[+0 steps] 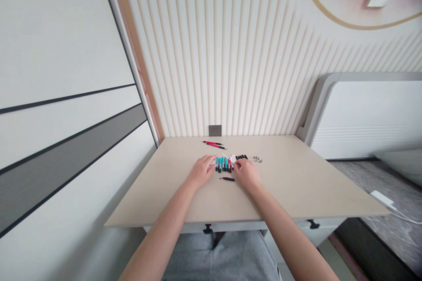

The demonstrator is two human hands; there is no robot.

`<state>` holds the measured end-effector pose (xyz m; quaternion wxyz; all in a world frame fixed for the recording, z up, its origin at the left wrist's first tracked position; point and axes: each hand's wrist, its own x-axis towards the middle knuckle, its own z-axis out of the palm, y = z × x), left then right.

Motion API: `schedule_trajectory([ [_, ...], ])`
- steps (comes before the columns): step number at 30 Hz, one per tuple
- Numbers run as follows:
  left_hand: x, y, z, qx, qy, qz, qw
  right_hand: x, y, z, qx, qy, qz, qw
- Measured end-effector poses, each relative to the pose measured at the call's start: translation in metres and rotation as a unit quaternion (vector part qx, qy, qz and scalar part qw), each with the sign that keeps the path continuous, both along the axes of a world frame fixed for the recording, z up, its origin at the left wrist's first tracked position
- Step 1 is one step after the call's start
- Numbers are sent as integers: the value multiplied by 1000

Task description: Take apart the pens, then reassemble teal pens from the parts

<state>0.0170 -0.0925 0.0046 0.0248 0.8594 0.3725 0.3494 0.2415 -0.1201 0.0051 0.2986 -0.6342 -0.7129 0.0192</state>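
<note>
Teal tubes (220, 163) are apparently being arranged between left hand (201, 171) and right hand (247, 173), whose grip cannot be told, light placement seemingly required.

Bright, even, soft light overall; source can't be told. Desk (296, 193) top evenly lit, matte. Ribbed wall (198, 52) behind its back edge pale, near washed out, soft shading in the grooves, browner toward the right. Soft grey shadow on the cabinet (59, 39) past the desk's left edge; dimmer under the front edge. Wide-angle stretch: cabinet lines lean hard, gold ring (321, 6) up beyond the back-right corner pulled out of shape, frame darkening in that far top corner. Teal pieces (222, 164) and metal bits (257, 159) near the back edge small and soft, fine detail lost. Fingers slightly smeared.
</note>
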Motion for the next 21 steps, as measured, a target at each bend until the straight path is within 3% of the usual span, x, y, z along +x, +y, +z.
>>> schedule_trajectory([
  [3, 2, -4, 1, 13, 51, -22, 998, 8, 1, 0, -30, -6, -79, 996],
  [7, 9, -10, 4, 20, 122, -87, 989, 11, 1, -2, -64, -11, -121, 991],
  [11, 15, -15, 7, 20, 163, -119, 979, 10, 2, -4, -89, -18, -126, 988],
  [21, 15, -12, 4, 29, 204, -130, 970, 8, 4, -7, -102, -31, -108, 988],
])
